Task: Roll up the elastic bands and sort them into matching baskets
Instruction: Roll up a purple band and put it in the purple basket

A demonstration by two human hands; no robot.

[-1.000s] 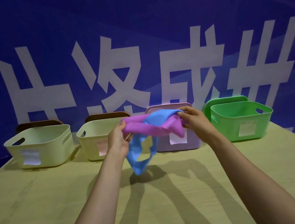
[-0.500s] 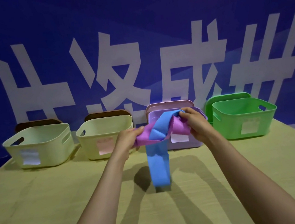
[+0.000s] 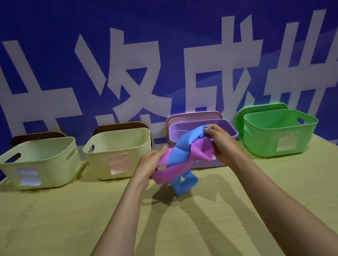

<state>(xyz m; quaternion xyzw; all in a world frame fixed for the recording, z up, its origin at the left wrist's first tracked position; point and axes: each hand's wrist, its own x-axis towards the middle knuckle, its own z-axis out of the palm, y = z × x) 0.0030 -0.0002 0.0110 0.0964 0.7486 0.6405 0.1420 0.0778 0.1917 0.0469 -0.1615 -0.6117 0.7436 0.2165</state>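
Two tangled bands held up at mid-frame, above the table [image 3: 49,242] and in front of the basket row.

Far left, a cream basket [image 3: 55,172] with a white label; beside it a second cream basket [image 3: 99,165] with a pink label; left of centre, the left hand [image 3: 148,166] had its fingers curled on one end of the pink band [image 3: 168,173]; the blue band [image 3: 186,147] crossed over the pink one, its lower loop hanging just clear of the table; right of centre, the right hand [image 3: 221,144] pinched the upper ends of both bands in curled fingers, in front of the purple basket [image 3: 185,126]; far right, a green basket [image 3: 263,142] with a pale label; a lid stood behind each basket.
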